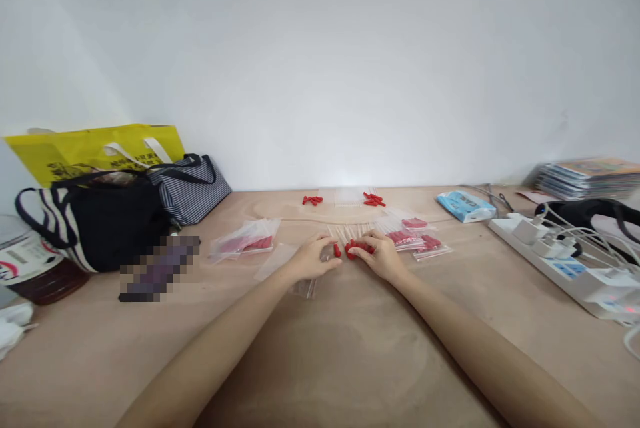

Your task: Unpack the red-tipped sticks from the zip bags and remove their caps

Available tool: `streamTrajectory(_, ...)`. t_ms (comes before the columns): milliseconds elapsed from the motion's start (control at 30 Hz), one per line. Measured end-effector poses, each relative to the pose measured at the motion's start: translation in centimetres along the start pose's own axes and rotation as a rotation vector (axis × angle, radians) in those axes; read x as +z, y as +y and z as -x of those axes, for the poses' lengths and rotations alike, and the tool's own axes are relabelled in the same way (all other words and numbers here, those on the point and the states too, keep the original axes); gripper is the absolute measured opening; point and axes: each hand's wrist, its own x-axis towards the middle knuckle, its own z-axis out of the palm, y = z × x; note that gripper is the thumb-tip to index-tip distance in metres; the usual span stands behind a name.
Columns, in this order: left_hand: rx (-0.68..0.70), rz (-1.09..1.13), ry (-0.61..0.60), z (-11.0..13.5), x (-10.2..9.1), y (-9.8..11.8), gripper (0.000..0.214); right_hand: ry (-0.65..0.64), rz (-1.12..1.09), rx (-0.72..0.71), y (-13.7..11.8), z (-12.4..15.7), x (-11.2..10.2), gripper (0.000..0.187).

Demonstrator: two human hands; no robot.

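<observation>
My left hand [311, 258] rests on the wooden table [350, 348] and pinches a small clear plastic bag [305, 285] at its mouth, with one red capsule-shaped piece [337, 250] at its fingertips. My right hand [381, 256] lies beside it, its fingers curled over a small cluster of red pieces [356, 247]. Filled clear bags of red pieces [417, 240] lie just right of my right hand, and another filled bag [245, 241] lies to the left. Two loose heaps of red pieces [374, 199] sit farther back near the wall.
A black bag [115, 225], a striped bag [193, 188] and a yellow bag [95, 148] stand at the left. A white power strip [565, 261] with plugs and cables runs along the right, behind it a blue packet [465, 206] and stacked booklets [585, 176]. A jar [30, 268] sits at far left.
</observation>
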Motion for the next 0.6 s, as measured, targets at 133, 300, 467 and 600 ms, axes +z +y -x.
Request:
streamTrajectory(133,-0.033,-0.034,-0.035,-2.1,1.7,0.3,0.056,-0.098,0.002,-0.058,0.0,0.1,-0.8,0.025)
streamTrajectory(300,-0.020,-0.048,-0.058,-2.9,1.8,0.1,0.049,-0.201,0.093,-0.091,0.2,0.1,-1.3,0.025)
streamTrajectory(467,-0.058,-0.033,-0.055,-2.6,0.9,-0.6,0.056,-0.171,0.261,-0.090,0.1,0.1,-0.9,0.014)
streamTrajectory(600,-0.068,-0.003,-0.044,-2.1,0.4,-0.6,0.068,-0.151,0.365,-0.079,-0.2,0.2,-1.0,0.016)
